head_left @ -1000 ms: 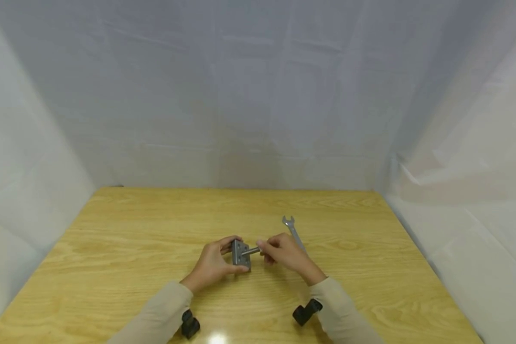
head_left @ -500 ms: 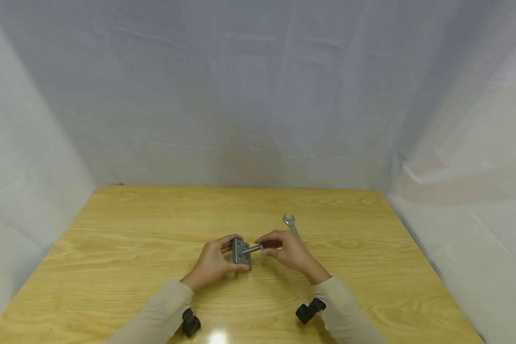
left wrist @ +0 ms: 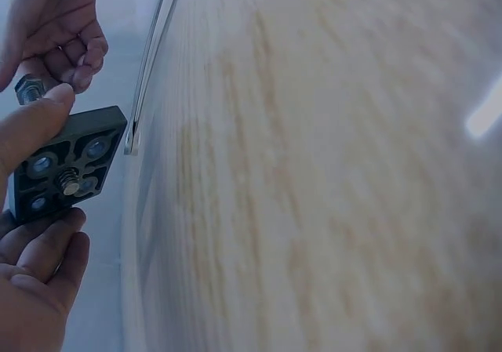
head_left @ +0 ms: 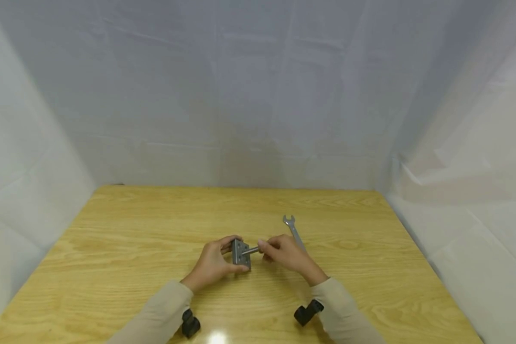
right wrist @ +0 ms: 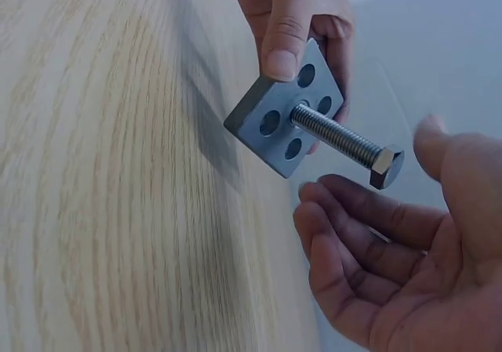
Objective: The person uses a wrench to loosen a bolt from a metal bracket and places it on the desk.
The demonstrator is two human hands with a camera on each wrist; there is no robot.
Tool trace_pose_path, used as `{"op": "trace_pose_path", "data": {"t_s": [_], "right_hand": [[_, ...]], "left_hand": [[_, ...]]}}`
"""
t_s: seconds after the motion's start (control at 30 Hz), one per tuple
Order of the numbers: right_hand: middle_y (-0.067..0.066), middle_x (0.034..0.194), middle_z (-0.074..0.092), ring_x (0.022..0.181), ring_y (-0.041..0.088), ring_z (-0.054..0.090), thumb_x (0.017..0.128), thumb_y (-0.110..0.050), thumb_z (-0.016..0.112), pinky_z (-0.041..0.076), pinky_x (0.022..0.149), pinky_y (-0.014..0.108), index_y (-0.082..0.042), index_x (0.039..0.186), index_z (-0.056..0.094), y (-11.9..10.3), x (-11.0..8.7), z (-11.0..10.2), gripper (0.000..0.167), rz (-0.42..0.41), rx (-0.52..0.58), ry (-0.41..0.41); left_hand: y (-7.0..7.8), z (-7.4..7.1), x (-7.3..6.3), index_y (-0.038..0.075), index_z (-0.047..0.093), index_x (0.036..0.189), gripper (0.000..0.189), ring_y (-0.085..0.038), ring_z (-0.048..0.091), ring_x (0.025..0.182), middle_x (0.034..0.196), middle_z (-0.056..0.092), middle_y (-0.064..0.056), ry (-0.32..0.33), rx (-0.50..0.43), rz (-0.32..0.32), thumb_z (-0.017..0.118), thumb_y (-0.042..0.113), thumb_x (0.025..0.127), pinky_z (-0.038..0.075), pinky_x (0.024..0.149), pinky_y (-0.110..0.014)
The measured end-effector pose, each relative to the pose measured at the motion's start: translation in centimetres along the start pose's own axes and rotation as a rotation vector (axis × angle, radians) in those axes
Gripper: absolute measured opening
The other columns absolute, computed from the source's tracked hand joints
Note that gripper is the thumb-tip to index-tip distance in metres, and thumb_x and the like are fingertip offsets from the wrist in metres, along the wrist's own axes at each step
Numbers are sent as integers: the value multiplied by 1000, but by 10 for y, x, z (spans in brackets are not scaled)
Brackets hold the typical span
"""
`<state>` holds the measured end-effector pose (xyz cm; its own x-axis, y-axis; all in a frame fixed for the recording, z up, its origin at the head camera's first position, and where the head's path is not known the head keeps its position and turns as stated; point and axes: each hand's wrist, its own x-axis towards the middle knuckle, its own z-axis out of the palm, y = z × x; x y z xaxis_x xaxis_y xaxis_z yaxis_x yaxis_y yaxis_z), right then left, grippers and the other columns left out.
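My left hand [head_left: 215, 265] grips a grey square plate [head_left: 241, 255] by its edges, thumb on one edge and fingers on the opposite one. Several holes surround the plate's middle in the right wrist view. A hex bolt [right wrist: 337, 136] runs through that middle, much of its threaded shank standing out towards the right. Its threaded tip [left wrist: 70, 182] pokes out of the plate's ribbed back in the left wrist view. My right hand [right wrist: 400, 250] lies around the hex head with fingers loosely bent; the right wrist view shows a gap between thumb, head and fingers.
An open-end wrench [head_left: 294, 231] lies on the wooden table [head_left: 155, 220] just beyond my right hand, its lower part hidden behind that hand. White sheeting [head_left: 249, 95] hangs behind the table and along both sides.
Half a second ago my right fingers reached over the bolt head; now they have dropped lower and come off it. The left hand and plate stay nearly still.
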<state>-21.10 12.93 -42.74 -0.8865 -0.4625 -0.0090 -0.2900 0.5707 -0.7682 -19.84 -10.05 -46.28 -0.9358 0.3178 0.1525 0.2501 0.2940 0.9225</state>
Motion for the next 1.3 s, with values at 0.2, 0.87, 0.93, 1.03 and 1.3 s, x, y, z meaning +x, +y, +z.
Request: {"op": "trace_pose_path", "data": {"t_s": [0.2, 0.87, 0.93, 1.03, 1.3], "right_hand": [[6, 69, 68, 62, 20, 64, 99, -50, 43, 54, 55, 27, -1, 83, 73, -1, 1, 1, 60, 55, 62, 14], [5, 106, 70, 89, 15, 66, 87, -7, 69, 56, 76, 22, -8, 111, 71, -6, 1, -3, 24, -155, 19, 110], [6, 107, 70, 90, 16, 67, 87, -6, 70, 57, 76, 23, -6, 112, 70, -6, 1, -4, 25, -155, 17, 104], [8, 104, 70, 88, 17, 67, 87, -11, 71, 57, 74, 25, -4, 115, 68, -5, 2, -4, 29, -129, -13, 75], [6, 79, 70, 69, 17, 66, 98, -45, 51, 56, 62, 26, -1, 100, 71, 0, 1, -3, 48, 16, 26, 7]], "left_hand": [[2, 0, 0, -1, 56, 129, 76, -35, 60, 115, 126, 60, -16, 1, 11, 7, 90, 19, 64, 54, 92, -30], [8, -3, 3, 1, 58, 127, 73, -33, 61, 113, 124, 62, -14, 13, -10, -16, 90, 19, 63, 56, 88, -29], [7, -3, 4, 1, 58, 127, 73, -33, 61, 113, 124, 62, -14, 13, -10, -16, 90, 18, 63, 56, 88, -29], [6, -3, 4, 1, 58, 127, 73, -33, 61, 113, 124, 61, -15, 17, -3, -15, 90, 17, 63, 55, 89, -30], [3, -1, 1, -2, 57, 128, 76, -35, 60, 113, 125, 61, -18, 14, 8, -11, 90, 17, 62, 54, 91, -31]]}}
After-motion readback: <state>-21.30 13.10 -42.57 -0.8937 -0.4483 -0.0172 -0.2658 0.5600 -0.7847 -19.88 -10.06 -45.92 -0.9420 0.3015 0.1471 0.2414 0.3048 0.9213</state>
